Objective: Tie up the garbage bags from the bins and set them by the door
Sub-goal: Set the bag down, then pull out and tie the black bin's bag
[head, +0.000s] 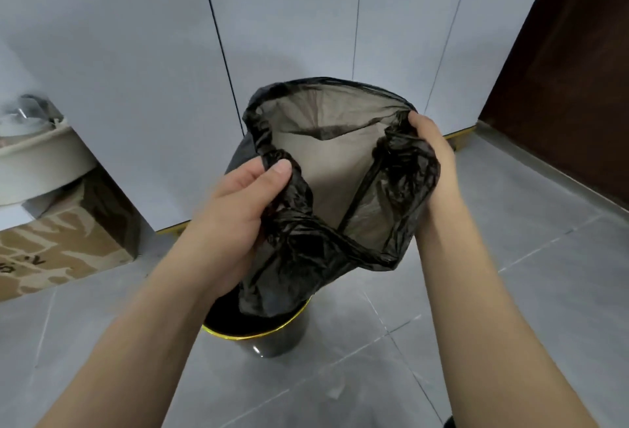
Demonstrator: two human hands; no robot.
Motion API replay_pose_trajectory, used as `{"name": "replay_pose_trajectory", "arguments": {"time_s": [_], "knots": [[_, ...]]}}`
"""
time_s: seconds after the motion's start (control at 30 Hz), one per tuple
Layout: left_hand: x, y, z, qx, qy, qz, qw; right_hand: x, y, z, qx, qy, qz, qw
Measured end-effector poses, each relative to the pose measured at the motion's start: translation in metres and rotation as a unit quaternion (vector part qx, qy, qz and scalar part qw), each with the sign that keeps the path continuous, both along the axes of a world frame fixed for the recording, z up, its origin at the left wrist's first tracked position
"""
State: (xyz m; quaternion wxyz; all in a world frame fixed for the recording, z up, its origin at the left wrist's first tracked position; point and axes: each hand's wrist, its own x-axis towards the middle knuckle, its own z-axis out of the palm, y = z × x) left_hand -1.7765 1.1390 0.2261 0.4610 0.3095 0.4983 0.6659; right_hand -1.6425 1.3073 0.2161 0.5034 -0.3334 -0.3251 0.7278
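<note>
1. Left hand [235, 199] is gripping the near-left rim of the black garbage bag [326, 189], thumb and fingers curled round bunched plastic.
2. Right hand [434, 158] is gripping the right side of the rim, fingers wrapped round a gathered fold.
3. Bag mouth is hanging wide open btwn both hands, held up in the air; thin plastic is showing light through it.
4. Bag's lower end is dipping into the bin [269, 332], a dark one w/ a yellow rim, standing on the grey tile floor [510, 274] right below the hands.
5. White panel wall [289, 19] is standing behind the bin; dark brown door [571, 87] is showing at the right.
6. Cardboard box [61, 243] is sitting at the left on the floor, w/ a white tub [41, 162] resting on top.
</note>
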Motion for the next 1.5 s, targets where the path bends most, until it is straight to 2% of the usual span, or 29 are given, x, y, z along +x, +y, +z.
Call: {"name": "replay_pose_trajectory", "arguments": {"time_s": [0.13, 0.23, 0.3, 0.33, 0.4, 0.47, 0.5, 0.53, 0.6, 0.63, 0.7, 0.73, 0.8, 0.83, 0.93, 0.97, 1.0, 1.07, 1.13, 1.17, 1.2, 1.27, 1.33, 1.4, 1.5], "knots": [[0.023, 0.019, 0.008, 0.028, -0.02, -0.038, 0.999, 0.037, 0.003, 0.022, -0.015, -0.047, -0.029, 0.998], [0.033, 0.03, 0.005, 0.048, -0.036, -0.062, 0.996, 0.059, 0.01, 0.024, -0.018, -0.022, 0.0, 1.0], [0.039, 0.036, -0.007, 0.025, 0.005, -0.058, 0.998, 0.069, 0.015, 0.021, -0.029, -0.044, 0.005, 0.999], [0.043, 0.037, -0.015, -0.01, 0.053, -0.041, 0.998, 0.073, 0.017, 0.016, -0.033, -0.077, -0.001, 0.996], [0.047, 0.04, -0.04, -0.102, 0.165, -0.003, 0.981, 0.076, 0.025, 0.0, 0.0, -0.208, -0.005, 0.978], [0.044, 0.042, -0.068, -0.204, 0.239, 0.007, 0.949, 0.077, 0.032, -0.029, 0.088, -0.358, 0.012, 0.93], [0.039, 0.04, -0.082, -0.262, 0.298, -0.012, 0.918, 0.076, 0.035, -0.045, 0.132, -0.42, 0.023, 0.897], [0.033, 0.037, -0.094, -0.322, 0.389, -0.051, 0.861, 0.076, 0.039, -0.062, 0.175, -0.485, 0.036, 0.856], [0.025, 0.028, -0.114, -0.398, 0.582, -0.132, 0.697, 0.075, 0.04, -0.09, 0.235, -0.624, 0.089, 0.74], [0.025, 0.024, -0.122, -0.412, 0.637, -0.165, 0.63, 0.075, 0.038, -0.102, 0.252, -0.68, 0.124, 0.678], [0.03, 0.019, -0.13, -0.432, 0.678, -0.217, 0.553, 0.078, 0.034, -0.121, 0.26, -0.74, 0.192, 0.59], [0.034, 0.019, -0.13, -0.438, 0.694, -0.238, 0.52, 0.082, 0.033, -0.126, 0.252, -0.757, 0.214, 0.564], [0.041, 0.024, -0.131, -0.424, 0.729, -0.251, 0.475, 0.09, 0.037, -0.131, 0.24, -0.779, 0.219, 0.537], [0.048, 0.027, -0.133, -0.401, 0.748, -0.234, 0.475, 0.094, 0.04, -0.131, 0.238, -0.786, 0.21, 0.531], [0.079, 0.032, -0.16, -0.292, 0.771, -0.143, 0.548, 0.1, 0.047, -0.122, 0.254, -0.795, 0.173, 0.523], [0.091, 0.03, -0.173, -0.277, 0.764, -0.143, 0.564, 0.102, 0.048, -0.119, 0.259, -0.798, 0.164, 0.519], [0.1, 0.028, -0.19, -0.284, 0.758, -0.162, 0.564, 0.106, 0.049, -0.115, 0.261, -0.8, 0.157, 0.516], [0.108, 0.024, -0.222, -0.325, 0.755, -0.196, 0.535, 0.116, 0.053, -0.109, 0.259, -0.805, 0.141, 0.514], [0.104, 0.023, -0.247, -0.333, 0.763, -0.186, 0.522, 0.132, 0.056, -0.103, 0.246, -0.813, 0.119, 0.514], [0.1, 0.024, -0.252, -0.32, 0.766, -0.172, 0.531, 0.14, 0.058, -0.1, 0.237, -0.817, 0.113, 0.513], [0.096, 0.026, -0.255, -0.299, 0.756, -0.157, 0.56, 0.146, 0.059, -0.095, 0.23, -0.823, 0.114, 0.506], [0.086, 0.03, -0.252, -0.278, 0.695, -0.143, 0.648, 0.149, 0.056, -0.086, 0.228, -0.84, 0.14, 0.473], [0.078, 0.036, -0.241, -0.274, 0.647, -0.137, 0.698, 0.138, 0.045, -0.086, 0.265, -0.833, 0.204, 0.442], [0.073, 0.042, -0.228, -0.267, 0.625, -0.134, 0.721, 0.119, 0.022, -0.102, 0.343, -0.802, 0.29, 0.393], [0.067, 0.046, -0.212, -0.262, 0.611, -0.15, 0.732, 0.099, -0.006, -0.14, 0.392, -0.79, 0.373, 0.287]]}}
